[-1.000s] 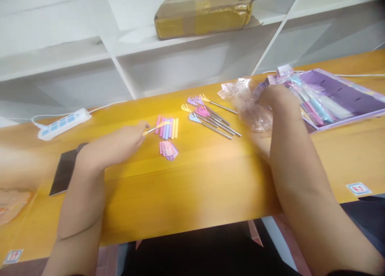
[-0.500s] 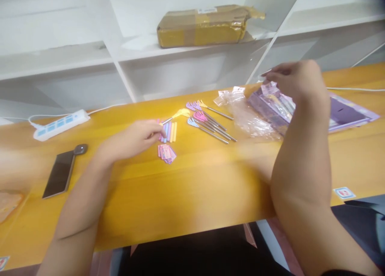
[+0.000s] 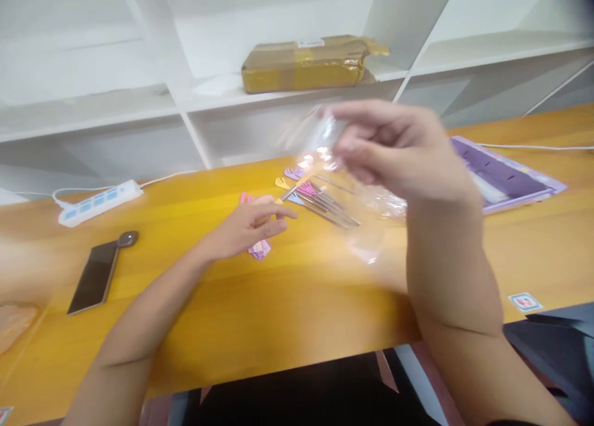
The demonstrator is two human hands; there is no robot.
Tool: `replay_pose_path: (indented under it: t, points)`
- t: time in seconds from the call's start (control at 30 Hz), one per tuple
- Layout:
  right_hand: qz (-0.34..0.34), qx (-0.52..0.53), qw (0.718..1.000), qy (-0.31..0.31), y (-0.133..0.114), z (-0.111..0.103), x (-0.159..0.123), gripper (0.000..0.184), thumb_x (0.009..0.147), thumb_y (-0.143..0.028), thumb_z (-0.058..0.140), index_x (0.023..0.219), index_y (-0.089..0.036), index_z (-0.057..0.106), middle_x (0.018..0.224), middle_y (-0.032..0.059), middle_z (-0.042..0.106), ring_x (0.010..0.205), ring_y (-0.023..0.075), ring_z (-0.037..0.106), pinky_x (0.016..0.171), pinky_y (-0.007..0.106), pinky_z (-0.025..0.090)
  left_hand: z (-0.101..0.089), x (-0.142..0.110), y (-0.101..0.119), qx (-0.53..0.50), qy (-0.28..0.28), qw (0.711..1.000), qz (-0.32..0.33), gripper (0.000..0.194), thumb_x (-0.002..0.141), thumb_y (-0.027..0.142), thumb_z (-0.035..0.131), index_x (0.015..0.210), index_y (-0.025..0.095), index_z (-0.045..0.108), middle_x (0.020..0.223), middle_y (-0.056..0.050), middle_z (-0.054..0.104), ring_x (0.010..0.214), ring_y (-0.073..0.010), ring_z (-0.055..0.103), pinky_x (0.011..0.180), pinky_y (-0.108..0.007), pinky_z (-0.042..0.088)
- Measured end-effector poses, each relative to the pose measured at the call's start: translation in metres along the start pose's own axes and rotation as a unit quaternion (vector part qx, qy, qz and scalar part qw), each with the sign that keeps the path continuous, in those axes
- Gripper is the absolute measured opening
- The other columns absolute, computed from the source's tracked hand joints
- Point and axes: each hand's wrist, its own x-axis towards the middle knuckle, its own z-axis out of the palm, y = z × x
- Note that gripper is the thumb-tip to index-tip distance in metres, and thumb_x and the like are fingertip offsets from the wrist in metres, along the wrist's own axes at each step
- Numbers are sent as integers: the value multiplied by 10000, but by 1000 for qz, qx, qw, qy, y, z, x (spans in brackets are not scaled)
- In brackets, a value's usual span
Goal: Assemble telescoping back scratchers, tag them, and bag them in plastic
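Note:
My left hand [image 3: 248,227] is closed lightly on a yellow back scratcher [image 3: 291,193], its metal shaft pointing up and right. My right hand [image 3: 394,151] pinches a clear plastic bag [image 3: 320,138], raised over the table and blurred by motion. The scratcher's head lies under or behind the bag's lower edge; I cannot tell whether it is inside. Behind them lie several back scratchers [image 3: 325,204] with purple, pink, blue and yellow hand-shaped heads and metal rods. Pink printed cards [image 3: 260,250] and pastel handles [image 3: 242,197] are mostly hidden by my left hand.
More clear wrapping [image 3: 385,202] lies behind my right wrist. A purple box [image 3: 505,172] stands open at the right. On the left are a power strip [image 3: 102,202] and a dark phone [image 3: 95,276]. A taped cardboard box [image 3: 304,67] sits on the shelf.
My right hand has moved left from the purple box, bringing a clear bag over the scratchers. My left hand has shifted right with the yellow back scratcher, covering the pastel handles.

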Motion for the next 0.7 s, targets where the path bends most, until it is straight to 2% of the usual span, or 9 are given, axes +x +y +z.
replay_pose_path:
  t: [0.1, 0.2, 0.3, 0.4, 0.47, 0.5, 0.6, 0.7]
  points:
    - [8, 40, 996, -85, 8, 41, 2, 431, 993, -457, 775, 1302, -157, 750, 856, 39, 720, 591, 74, 540, 507, 238, 417, 9, -2, 3, -98, -12, 995, 16, 674, 962, 816, 621, 1299, 257, 789, 963, -47, 675, 827, -192, 601, 783, -335, 540]
    - [-7, 57, 991, -121, 14, 63, 2, 416, 1026, -492, 741, 1290, -172, 732, 905, 40, 728, 660, 99, 618, 572, 249, 496, 19, -4, 4, -179, -3, 984, -21, 591, 979, 742, 671, 1286, 249, 783, 880, -23, 647, 697, -147, 561, 628, -279, 500]
    - [-28, 70, 991, -113, 12, 60, 0, 401, 1042, -523, 723, 1272, -195, 724, 972, 46, 739, 704, 109, 651, 614, 262, 527, 26, -2, 1, -213, 59, 975, -40, 415, 1044, 611, 666, 1138, 232, 807, 846, -6, 616, 594, -88, 484, 539, -242, 413]
    - [-6, 55, 995, -84, 10, 42, -1, 400, 1055, -580, 691, 1014, -183, 732, 857, 40, 710, 665, 109, 633, 589, 265, 502, 28, 3, -1, -272, 124, 954, -20, 374, 1041, 574, 690, 1044, 219, 808, 911, -10, 599, 564, -53, 419, 505, -236, 356]
    - [37, 14, 993, -113, 11, 32, 0, 477, 1065, -614, 658, 872, -180, 706, 746, 33, 673, 615, 112, 600, 559, 271, 468, 27, 5, 0, -318, 149, 936, -8, 359, 1029, 570, 710, 1046, 224, 804, 894, -1, 566, 549, -46, 384, 488, -235, 326]
    - [53, -10, 989, -138, 13, 30, 2, 487, 1067, -620, 651, 865, -181, 710, 731, 32, 672, 614, 115, 596, 560, 272, 459, 27, 5, 2, -332, 152, 931, -3, 356, 1025, 570, 716, 1037, 225, 800, 861, 7, 548, 539, -46, 369, 482, -234, 316]
    - [48, -44, 980, -190, 20, 39, 7, 414, 1062, -587, 668, 1004, -185, 747, 855, 38, 732, 750, 134, 650, 653, 263, 487, 26, 2, 6, -326, 135, 936, 11, 353, 1017, 568, 734, 964, 222, 775, 748, 29, 503, 519, -57, 374, 479, -230, 329]
    - [18, 8, 987, -162, 28, 62, 13, 400, 1058, -561, 669, 993, -169, 714, 907, 35, 728, 837, 137, 653, 743, 262, 509, 26, -2, 9, -287, 123, 950, 7, 305, 1018, 536, 747, 962, 237, 766, 664, 45, 464, 518, -84, 451, 494, -236, 401]
